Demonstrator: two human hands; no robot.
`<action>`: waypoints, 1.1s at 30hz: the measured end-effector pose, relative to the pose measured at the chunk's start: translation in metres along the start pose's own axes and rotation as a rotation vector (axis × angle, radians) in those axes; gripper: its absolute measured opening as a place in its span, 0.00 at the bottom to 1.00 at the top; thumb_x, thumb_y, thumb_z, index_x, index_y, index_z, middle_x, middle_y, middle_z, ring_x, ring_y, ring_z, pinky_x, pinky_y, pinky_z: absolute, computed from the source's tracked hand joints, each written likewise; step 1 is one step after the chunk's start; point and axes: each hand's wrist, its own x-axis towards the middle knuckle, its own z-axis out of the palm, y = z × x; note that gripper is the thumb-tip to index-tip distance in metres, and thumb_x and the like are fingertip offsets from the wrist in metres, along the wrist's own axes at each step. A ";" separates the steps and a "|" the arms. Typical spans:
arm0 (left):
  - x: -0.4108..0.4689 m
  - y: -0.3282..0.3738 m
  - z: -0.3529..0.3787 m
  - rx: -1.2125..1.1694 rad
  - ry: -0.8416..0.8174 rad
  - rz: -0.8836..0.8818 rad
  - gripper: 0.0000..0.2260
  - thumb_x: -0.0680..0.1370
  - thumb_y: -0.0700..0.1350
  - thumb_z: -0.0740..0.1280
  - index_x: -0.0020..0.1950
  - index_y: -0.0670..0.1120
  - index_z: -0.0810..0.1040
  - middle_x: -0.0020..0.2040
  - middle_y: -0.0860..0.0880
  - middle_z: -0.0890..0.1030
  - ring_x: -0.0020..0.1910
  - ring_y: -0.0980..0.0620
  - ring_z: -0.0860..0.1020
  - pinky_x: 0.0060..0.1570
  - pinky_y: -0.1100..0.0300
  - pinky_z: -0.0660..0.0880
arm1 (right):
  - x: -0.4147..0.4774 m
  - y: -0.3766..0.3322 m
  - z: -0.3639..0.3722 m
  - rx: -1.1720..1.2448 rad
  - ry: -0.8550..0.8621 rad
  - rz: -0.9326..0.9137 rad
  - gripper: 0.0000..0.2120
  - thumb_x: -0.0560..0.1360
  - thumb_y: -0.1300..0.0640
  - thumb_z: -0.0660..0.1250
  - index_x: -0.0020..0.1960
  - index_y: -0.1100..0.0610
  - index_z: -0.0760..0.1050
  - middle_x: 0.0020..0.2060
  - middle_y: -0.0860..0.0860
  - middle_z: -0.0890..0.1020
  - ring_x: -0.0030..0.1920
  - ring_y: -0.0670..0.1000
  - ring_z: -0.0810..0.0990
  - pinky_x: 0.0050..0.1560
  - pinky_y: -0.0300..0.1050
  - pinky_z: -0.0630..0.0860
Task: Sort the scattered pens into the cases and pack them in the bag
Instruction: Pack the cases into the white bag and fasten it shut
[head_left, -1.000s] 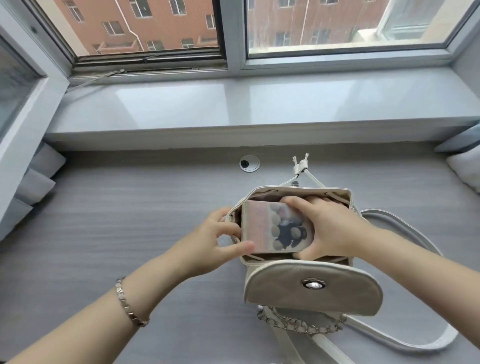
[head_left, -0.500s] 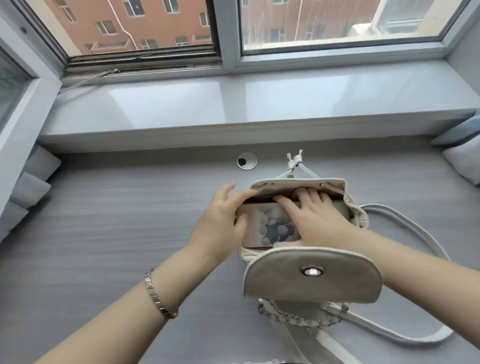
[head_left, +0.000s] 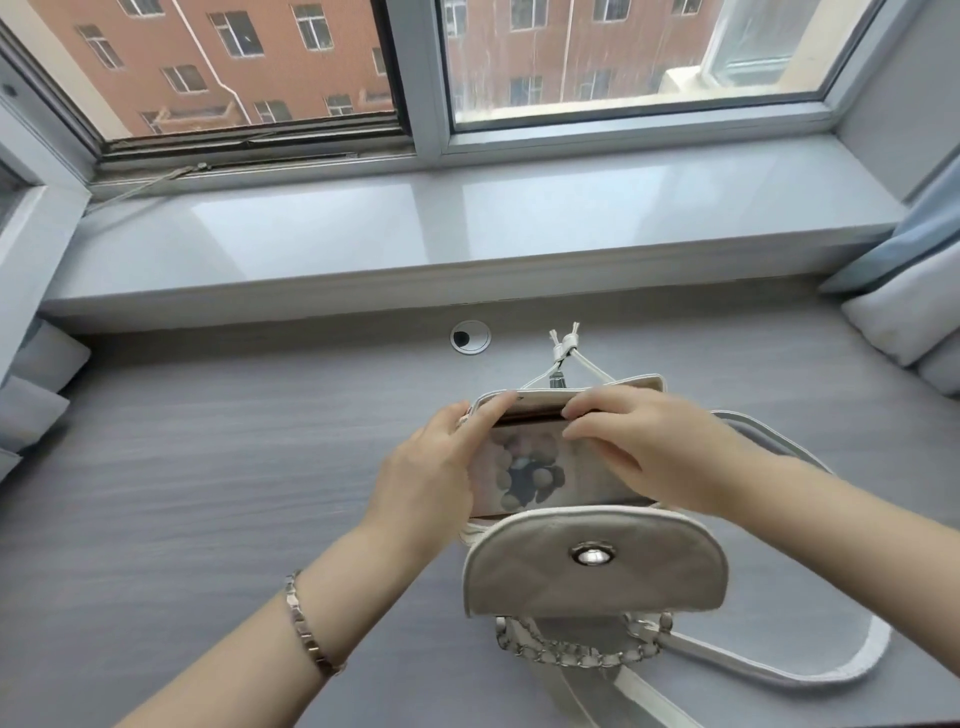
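While the case (head_left: 540, 470) sits half sunk in the mouth of the bag (head_left: 597, 566), both hands are working at the opening, and the step in hand looks like seating the case fully inside. It lies with its printed face up, just behind the folded-down flap (head_left: 670, 577), with its lower edge hidden by that flap. The left hand (head_left: 436, 467) curls around the case's left end, fingers partly closed, fingertips reaching up to the bag's far rim (head_left: 644, 382). The right hand (head_left: 639, 441) lies palm-down over the case's right part, fingers loosely bent and pressing near its top edge; whether it pinches the rim as well I cannot tell. To do this well, I would judge it best to keep the rim pulled back with one hand so the mouth stays wide, and push the case down evenly with the other, not corner first, since the soft wall may fold in and catch. The drawstring (head_left: 563, 345) at the back should stay outside the opening. No loose pens show on the desk (head_left: 208, 467), so the task seems near its end, with the flap left to close.
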 end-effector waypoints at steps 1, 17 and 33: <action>0.000 0.001 -0.002 -0.027 0.033 0.007 0.36 0.70 0.35 0.54 0.71 0.68 0.55 0.62 0.52 0.75 0.53 0.45 0.76 0.43 0.55 0.73 | -0.003 0.004 -0.007 -0.039 0.149 -0.030 0.11 0.73 0.60 0.60 0.47 0.58 0.81 0.47 0.53 0.83 0.44 0.56 0.82 0.42 0.46 0.78; -0.047 0.000 0.032 -0.551 0.353 0.155 0.15 0.61 0.28 0.56 0.40 0.44 0.72 0.46 0.52 0.82 0.51 0.57 0.80 0.58 0.72 0.69 | 0.023 -0.064 0.001 1.387 0.150 0.624 0.20 0.70 0.43 0.55 0.30 0.57 0.69 0.19 0.46 0.68 0.25 0.49 0.70 0.31 0.39 0.71; -0.053 -0.036 0.047 -0.138 -0.099 0.617 0.13 0.75 0.56 0.66 0.53 0.49 0.73 0.61 0.53 0.78 0.59 0.55 0.77 0.63 0.56 0.68 | -0.052 -0.046 0.070 1.028 0.282 0.143 0.35 0.77 0.44 0.60 0.21 0.68 0.62 0.19 0.60 0.66 0.20 0.57 0.65 0.23 0.41 0.62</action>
